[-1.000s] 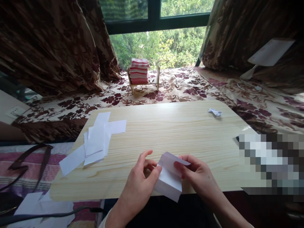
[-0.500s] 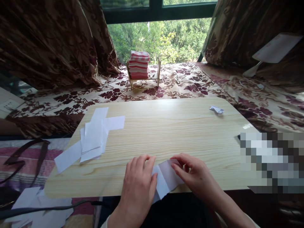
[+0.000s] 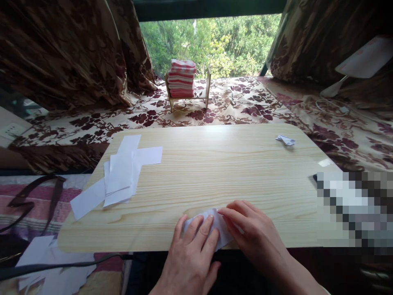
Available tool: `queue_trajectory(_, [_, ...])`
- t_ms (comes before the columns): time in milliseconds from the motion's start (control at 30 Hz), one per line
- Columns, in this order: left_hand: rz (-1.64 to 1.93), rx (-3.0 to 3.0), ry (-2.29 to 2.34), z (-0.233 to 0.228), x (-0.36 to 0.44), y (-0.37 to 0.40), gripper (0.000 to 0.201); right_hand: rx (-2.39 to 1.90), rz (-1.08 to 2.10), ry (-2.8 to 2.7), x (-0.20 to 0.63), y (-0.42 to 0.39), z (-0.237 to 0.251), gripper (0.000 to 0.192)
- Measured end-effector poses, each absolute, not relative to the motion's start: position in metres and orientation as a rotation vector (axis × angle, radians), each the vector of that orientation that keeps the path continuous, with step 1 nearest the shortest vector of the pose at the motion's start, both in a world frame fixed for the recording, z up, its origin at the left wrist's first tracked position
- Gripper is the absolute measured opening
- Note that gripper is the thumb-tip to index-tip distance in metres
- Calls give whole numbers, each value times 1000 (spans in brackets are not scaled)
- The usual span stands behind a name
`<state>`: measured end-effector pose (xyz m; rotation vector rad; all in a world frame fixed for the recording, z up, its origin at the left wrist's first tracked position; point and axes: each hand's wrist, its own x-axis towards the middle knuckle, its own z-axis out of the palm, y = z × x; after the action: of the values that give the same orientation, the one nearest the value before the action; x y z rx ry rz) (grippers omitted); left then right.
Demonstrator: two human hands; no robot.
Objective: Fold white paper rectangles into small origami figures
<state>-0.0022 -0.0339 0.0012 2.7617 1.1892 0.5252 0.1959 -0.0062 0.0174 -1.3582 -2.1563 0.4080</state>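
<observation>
A creased white piece of paper point(image 3: 224, 234) lies at the near edge of the light wooden table, partly covered by both hands. My left hand point(image 3: 190, 250) rests flat on its left part, fingers stretched and slightly apart. At the paper's right side, my right hand point(image 3: 257, 230) has thumb and fingers closed together on the upper edge. A loose pile of white paper strips point(image 3: 121, 174) overlaps on the table's left side. Near the far right corner sits a small folded paper piece point(image 3: 285, 140).
A pixelated patch hides most of a dark-edged object point(image 3: 334, 205) at the right. Beyond the table, a small wooden rack point(image 3: 208, 88) holds folded pink-and-white cloths point(image 3: 181, 80). More paper sheets point(image 3: 52, 266) lie below left, beside a dark strap point(image 3: 53, 200). A lamp point(image 3: 365, 57) stands far right.
My left hand has moved right and flattened over the paper, whose left part now lies under its fingers. My right hand has closed at the upper edge. The view has tilted slightly down.
</observation>
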Motion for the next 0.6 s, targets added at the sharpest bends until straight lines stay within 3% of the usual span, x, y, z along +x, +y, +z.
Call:
queue_trajectory(200, [484, 2775, 1212, 9, -1, -33, 40, -1266, 147, -2233, 193, -16, 19, 25])
queue_trajectory(600, [496, 2781, 1220, 12, 0, -31, 39, -1192, 157, -2249, 189, -25, 15, 27])
